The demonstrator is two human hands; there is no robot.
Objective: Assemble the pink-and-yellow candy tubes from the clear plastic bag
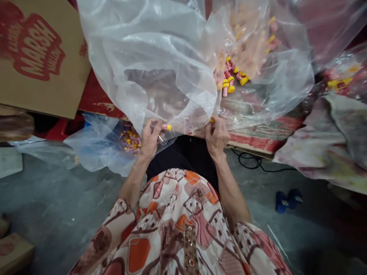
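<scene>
My left hand point(150, 138) is closed, thumb against fingers, round a small pink tube with a yellow cap point(168, 127). A clear, empty-looking tube point(162, 140) hangs just below those fingers. My right hand point(217, 136) is also closed at the table's edge, and a bit of yellow cap point(212, 119) shows at its fingertips; the rest of that piece is hidden. In front of both hands lies a large clear plastic bag point(160, 49). Beyond my right hand, several pink tubes with yellow caps point(228, 78) lie in clear plastic.
A cardboard carton point(37, 57) stands at the far left. Left of my left hand, a bluish plastic bag point(94, 149) holds many small tubes point(130, 139). The worn red table point(258, 139) has a stained cloth point(329, 141) at its right. Blue slippers point(288, 200) and a black cable point(250, 162) are below.
</scene>
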